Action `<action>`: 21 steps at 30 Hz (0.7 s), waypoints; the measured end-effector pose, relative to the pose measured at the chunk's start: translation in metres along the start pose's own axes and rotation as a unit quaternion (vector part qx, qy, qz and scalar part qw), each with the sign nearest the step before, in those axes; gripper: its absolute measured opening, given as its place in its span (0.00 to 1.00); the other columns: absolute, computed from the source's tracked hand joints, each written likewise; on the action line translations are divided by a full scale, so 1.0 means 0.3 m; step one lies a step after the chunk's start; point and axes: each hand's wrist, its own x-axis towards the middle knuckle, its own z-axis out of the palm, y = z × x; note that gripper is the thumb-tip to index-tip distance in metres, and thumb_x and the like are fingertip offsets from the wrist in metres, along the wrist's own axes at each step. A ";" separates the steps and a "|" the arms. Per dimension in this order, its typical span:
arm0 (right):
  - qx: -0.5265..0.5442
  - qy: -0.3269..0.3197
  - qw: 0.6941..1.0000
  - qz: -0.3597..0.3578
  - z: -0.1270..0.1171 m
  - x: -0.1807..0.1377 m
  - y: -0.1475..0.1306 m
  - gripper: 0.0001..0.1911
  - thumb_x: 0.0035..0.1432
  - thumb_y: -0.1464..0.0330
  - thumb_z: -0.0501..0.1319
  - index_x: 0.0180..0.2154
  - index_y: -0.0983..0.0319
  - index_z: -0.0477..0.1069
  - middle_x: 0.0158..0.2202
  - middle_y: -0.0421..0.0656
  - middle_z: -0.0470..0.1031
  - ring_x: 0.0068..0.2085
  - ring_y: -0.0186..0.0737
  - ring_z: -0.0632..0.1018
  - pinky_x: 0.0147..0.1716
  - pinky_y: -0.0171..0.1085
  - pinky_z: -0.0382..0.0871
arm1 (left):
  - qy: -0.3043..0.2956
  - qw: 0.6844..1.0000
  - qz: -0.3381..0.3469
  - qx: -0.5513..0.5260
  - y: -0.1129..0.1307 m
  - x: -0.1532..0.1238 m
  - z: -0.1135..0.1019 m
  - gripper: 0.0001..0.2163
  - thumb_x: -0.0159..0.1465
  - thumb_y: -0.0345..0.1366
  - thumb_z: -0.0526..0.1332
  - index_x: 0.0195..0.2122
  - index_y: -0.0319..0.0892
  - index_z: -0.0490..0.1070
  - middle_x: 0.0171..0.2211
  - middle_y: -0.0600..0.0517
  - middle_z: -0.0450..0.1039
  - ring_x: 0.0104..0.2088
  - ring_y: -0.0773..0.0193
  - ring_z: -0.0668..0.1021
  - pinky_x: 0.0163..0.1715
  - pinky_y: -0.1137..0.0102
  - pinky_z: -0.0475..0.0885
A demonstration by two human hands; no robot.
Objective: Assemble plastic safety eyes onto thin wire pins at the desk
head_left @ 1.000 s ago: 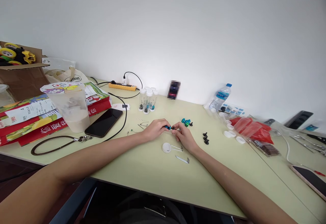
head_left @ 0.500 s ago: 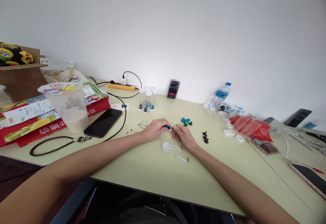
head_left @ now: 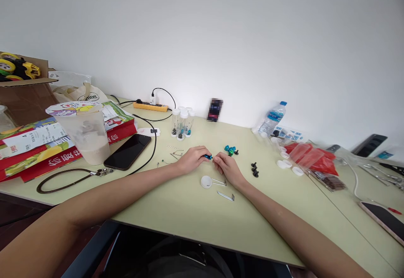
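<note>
My left hand (head_left: 195,160) is closed on a small shiny blue part (head_left: 207,157), which sticks out between thumb and fingertips. Close by its end, my right hand (head_left: 227,166) has its fingers pinched together; whatever they hold, if anything, is too small to make out. In front of the hands lies a round white cap (head_left: 206,182), with thin bent metal pins (head_left: 219,182) beside it. More bent pins (head_left: 226,196) rest nearer the table edge. Blue and green metallic parts (head_left: 230,149) sit just beyond my right hand, and black pieces (head_left: 254,169) lie to its right.
Clear tubes with white lids (head_left: 182,124) stand at the back. To the left are a phone (head_left: 128,151), a plastic cup (head_left: 91,137), a strap (head_left: 66,185) and red boxes (head_left: 121,128). A water bottle (head_left: 274,118), white caps (head_left: 282,164) and a red bag (head_left: 325,160) are at right.
The dark tip seen between the hands earlier no longer shows there. My right fingers have shifted slightly and curled closer together; my left hand stays in place with the blue part.
</note>
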 end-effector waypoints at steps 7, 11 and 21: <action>-0.011 -0.001 1.000 0.009 -0.001 -0.003 -0.003 0.19 0.59 0.55 0.49 0.26 0.60 0.64 0.19 0.37 0.66 0.19 0.33 0.64 0.20 0.33 0.58 | -0.001 1.000 0.003 -0.003 0.006 0.001 -0.003 0.06 0.62 0.29 0.54 0.37 0.40 0.70 0.34 0.51 0.70 0.36 0.67 0.73 0.37 0.73 0.67; -0.019 0.006 1.000 0.002 0.001 -0.001 -0.001 0.18 0.58 0.55 0.50 0.26 0.60 0.64 0.21 0.37 0.67 0.20 0.32 0.64 0.20 0.33 0.58 | -0.002 1.000 0.004 0.005 0.004 0.000 -0.003 0.07 0.62 0.29 0.54 0.37 0.40 0.70 0.34 0.52 0.70 0.36 0.67 0.73 0.37 0.73 0.67; -0.036 0.002 0.999 0.004 0.001 -0.001 0.001 0.19 0.60 0.55 0.48 0.26 0.61 0.64 0.19 0.37 0.65 0.20 0.33 0.64 0.20 0.33 0.57 | -0.005 1.000 0.006 0.007 0.002 0.001 -0.004 0.07 0.62 0.29 0.53 0.37 0.41 0.70 0.34 0.51 0.71 0.36 0.66 0.73 0.37 0.72 0.67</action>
